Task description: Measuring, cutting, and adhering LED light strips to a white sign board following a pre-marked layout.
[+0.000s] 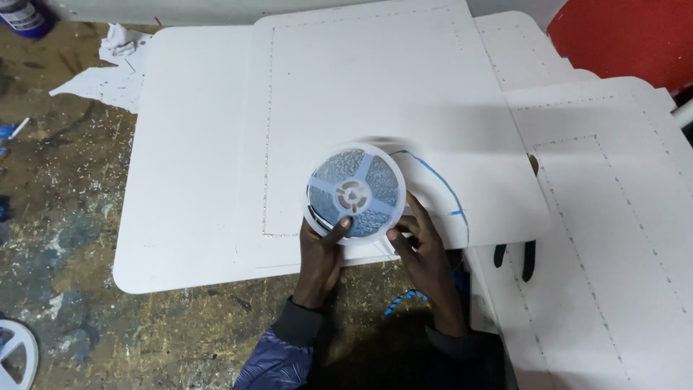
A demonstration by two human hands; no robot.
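Reel: one round white plastic reel (355,193), three-spoked, wound with blue strip, was held above the white board (216,144).
Left hand (323,253): its grip was clenched on the reel's lower rim.
Right hand (422,249): its grip pinched the blue strip (440,180).
Boards: several flat white sheets with dotted lines were laid on the paint-flecked tabletop (65,217).

Pliers (514,258) mostly under a white sheet (613,238); second reel (16,354) cut off; perhaps a bottle (25,16).

A round white plastic reel (355,193) wound with blue strip, three spokes around its hub, is tilted up over a large white board, gripped at its lower rim. A loose thin blue strip (440,184) curves from it across the board.
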